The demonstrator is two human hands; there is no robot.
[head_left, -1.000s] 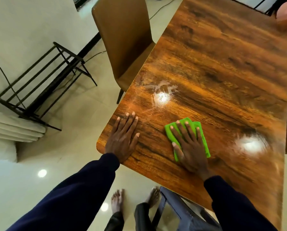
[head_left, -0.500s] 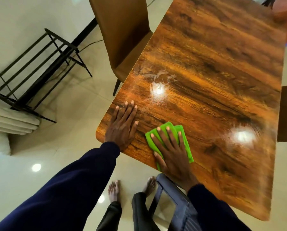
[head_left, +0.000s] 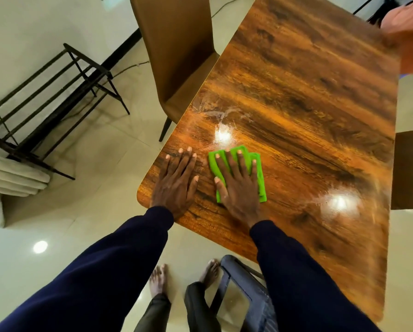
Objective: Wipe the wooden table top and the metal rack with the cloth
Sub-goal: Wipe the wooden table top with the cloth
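A glossy wooden counter (head_left: 308, 116) fills the right of the view above a pale tiled floor (head_left: 100, 212). A brown chair (head_left: 176, 44) is drawn up at its left edge, and the black metal rack (head_left: 57, 117) stands well apart on the floor by the wall.

The green cloth (head_left: 261, 185) lies folded near the counter's near-left corner. It is pinned flat under the right hand (head_left: 239, 188), whose fingers are straight and spread over it, pressing rather than gripping. The left hand (head_left: 176, 180) rests just beside it, palm down and fingers straight, holding nothing and braced near the counter's edge.

The step in hand looks like wiping this corner of the top. Whitish smears (head_left: 215, 113) sit just beyond the cloth, by a lamp reflection, so the next strokes should probably push forward through them. To do it well, spread the palm's weight evenly over the whole fold so no edge curls or trails. Overlap each pass with the one beside it and run with the grain out to the rim. The rack appears untouched, so a fresh face of the cloth would suit its bars.
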